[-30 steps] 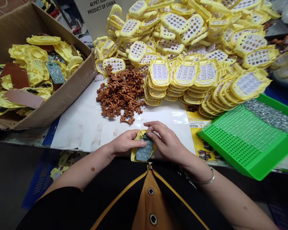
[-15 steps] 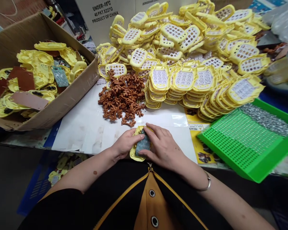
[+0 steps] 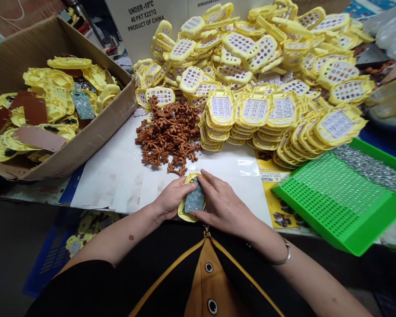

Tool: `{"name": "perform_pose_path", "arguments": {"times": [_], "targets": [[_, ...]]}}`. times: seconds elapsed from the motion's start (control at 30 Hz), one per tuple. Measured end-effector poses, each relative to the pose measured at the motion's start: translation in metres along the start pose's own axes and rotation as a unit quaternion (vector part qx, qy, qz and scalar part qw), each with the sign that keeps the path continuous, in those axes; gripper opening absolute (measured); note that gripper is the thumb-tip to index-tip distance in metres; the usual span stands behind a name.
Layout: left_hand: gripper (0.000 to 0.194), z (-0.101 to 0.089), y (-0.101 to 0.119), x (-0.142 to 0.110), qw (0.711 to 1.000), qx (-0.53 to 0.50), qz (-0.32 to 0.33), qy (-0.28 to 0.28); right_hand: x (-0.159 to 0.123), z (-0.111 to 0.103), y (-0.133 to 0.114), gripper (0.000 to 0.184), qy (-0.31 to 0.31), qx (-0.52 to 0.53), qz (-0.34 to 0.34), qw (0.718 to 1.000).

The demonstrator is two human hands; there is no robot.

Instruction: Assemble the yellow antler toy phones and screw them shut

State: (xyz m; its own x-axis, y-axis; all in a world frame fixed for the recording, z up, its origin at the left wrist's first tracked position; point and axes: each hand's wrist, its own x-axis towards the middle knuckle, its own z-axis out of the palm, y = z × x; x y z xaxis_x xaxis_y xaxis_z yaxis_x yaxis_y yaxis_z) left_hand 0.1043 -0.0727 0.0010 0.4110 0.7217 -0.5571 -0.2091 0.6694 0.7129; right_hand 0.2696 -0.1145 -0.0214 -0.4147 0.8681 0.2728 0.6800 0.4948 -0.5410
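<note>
At the table's front edge, my left hand grips a yellow plastic shell by its left side, the thumb lying over the top. A grey-green circuit board rests inside the shell. My right hand is closed around the right side, fingers at the board's upper end and thumb at its lower edge. Just beyond my hands lies a heap of small brown branched plastic pieces. Behind it stand stacks of yellow shells with white keypads.
A cardboard box at left holds yellow parts and boards. A large pile of yellow keypad shells covers the back. On the right, a green perforated tray holds small metal screws. A blue crate sits below the table.
The circuit board has shifted slightly left within the shell and shows more of its face. My right thumb has moved a little down and left. The piles look unchanged.
</note>
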Motion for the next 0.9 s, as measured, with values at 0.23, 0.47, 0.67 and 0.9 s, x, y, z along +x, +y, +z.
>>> {"name": "perform_pose_path", "arguments": {"times": [0.23, 0.47, 0.67, 0.9], "targets": [[0.039, -0.002, -0.001, 0.001, 1.000, -0.014, -0.009, -0.015, 0.005, 0.006, -0.002, 0.084, 0.013, -0.025, 0.012, 1.000], [0.044, 0.000, -0.004, 0.002, 1.000, 0.025, 0.004, 0.017, 0.004, 0.012, -0.002, 0.082, 0.031, -0.029, 0.007, 0.999], [0.039, -0.002, 0.001, 0.004, 1.000, 0.005, -0.009, 0.009, 0.006, 0.005, 0.014, 0.064, 0.010, 0.108, 0.008, 0.994], [0.038, -0.004, 0.005, 0.008, 1.000, 0.003, -0.029, 0.001, 0.010, 0.003, 0.020, 0.052, -0.009, 0.148, 0.059, 0.987]]}}
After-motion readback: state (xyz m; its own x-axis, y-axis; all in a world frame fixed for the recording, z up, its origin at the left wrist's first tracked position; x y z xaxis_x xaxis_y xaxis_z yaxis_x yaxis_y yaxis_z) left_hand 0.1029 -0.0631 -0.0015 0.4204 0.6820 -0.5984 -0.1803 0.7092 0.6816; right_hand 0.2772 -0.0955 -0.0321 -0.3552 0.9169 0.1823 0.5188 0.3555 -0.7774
